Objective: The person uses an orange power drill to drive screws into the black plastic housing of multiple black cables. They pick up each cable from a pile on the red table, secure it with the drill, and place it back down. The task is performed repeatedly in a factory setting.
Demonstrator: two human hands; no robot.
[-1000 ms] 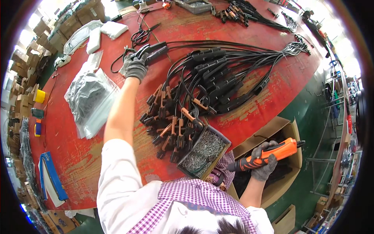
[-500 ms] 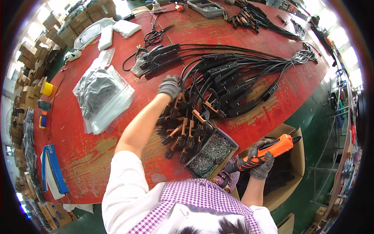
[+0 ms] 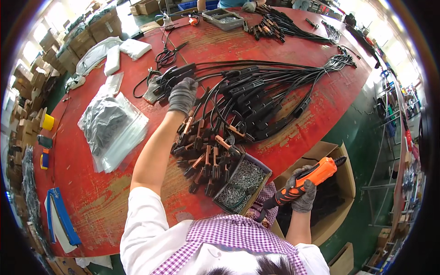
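Note:
My left hand (image 3: 182, 96), in a grey glove, reaches across the table to the black plastic handles (image 3: 183, 70) on cable ends. Its fingers are curled against the nearest handle, and the fingertips are partly hidden. My right hand (image 3: 303, 196), also gloved, grips an orange and black power screwdriver (image 3: 316, 176) at the table's near right edge. Copper-coloured electrode-holder jaws (image 3: 208, 158) with black parts lie heaped below my left hand. Beside them stands a divided bin of screws (image 3: 271, 176), close to my apron. More black handles (image 3: 250, 94) on cables spread to the right.
Clear plastic bags (image 3: 117, 133) lie on the red table's left part, with scissors (image 3: 166, 57) farther back. An open cardboard box (image 3: 350, 183) stands below the right edge. Another person's gloved hand (image 3: 249, 7) is at the far side, near a grey tray (image 3: 223, 20).
My left hand has moved left and away from me, from beside the cables onto the black handles. My right hand still holds the screwdriver. Another person's gloved hand has come into view.

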